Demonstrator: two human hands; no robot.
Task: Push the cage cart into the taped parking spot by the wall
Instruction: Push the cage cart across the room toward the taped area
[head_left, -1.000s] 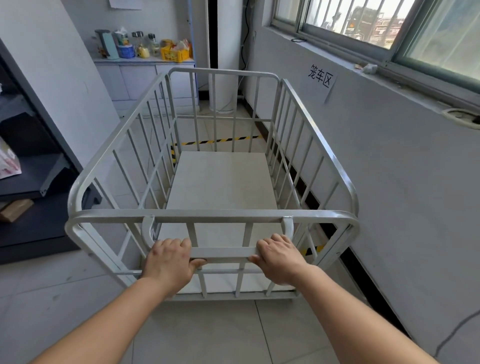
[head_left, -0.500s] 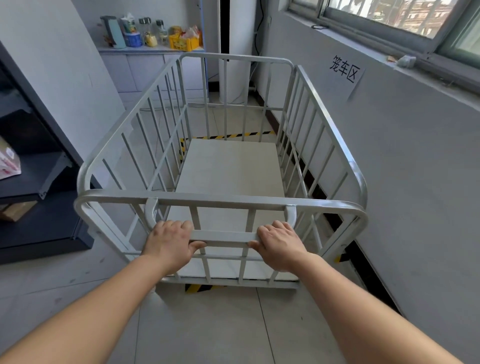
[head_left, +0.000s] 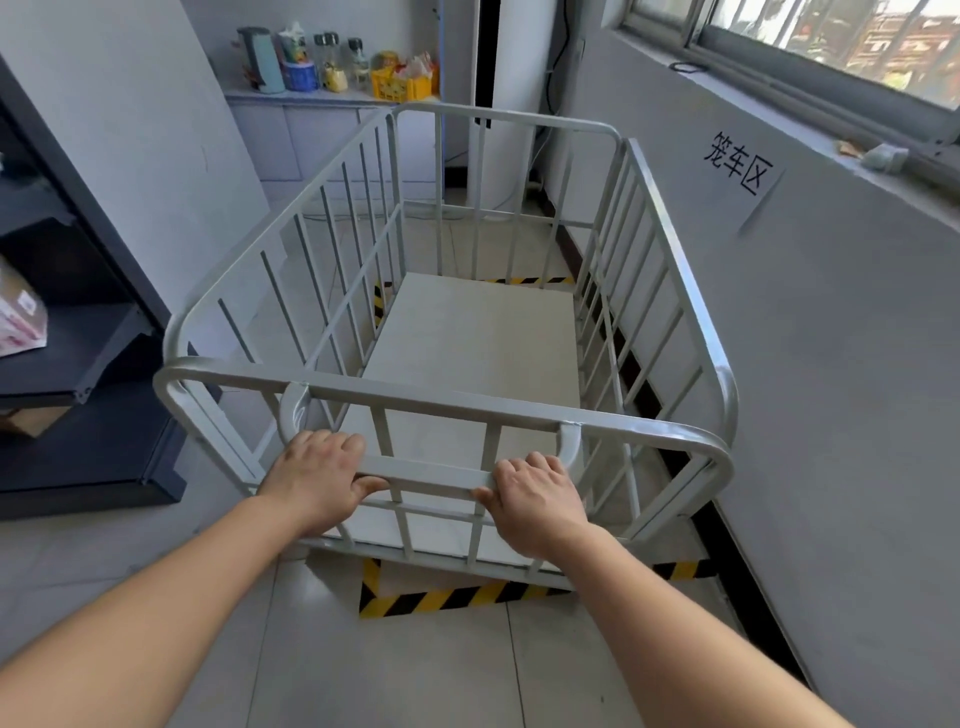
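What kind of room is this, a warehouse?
Probably a small storeroom or workplace back room. A metal cage cart stands inside black-and-yellow floor tape beside a wall sign, dark shelving holds boxes on the left, and a cabinet at the back carries bottles and a kettle.

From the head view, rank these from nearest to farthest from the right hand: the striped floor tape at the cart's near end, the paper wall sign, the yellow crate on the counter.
From the right hand on the white metal cage cart:
1. Black-and-yellow striped floor tape, just below, at the cart's near end.
2. White paper wall sign, up on the right wall.
3. Yellow plastic crate, on the far counter, ahead left.
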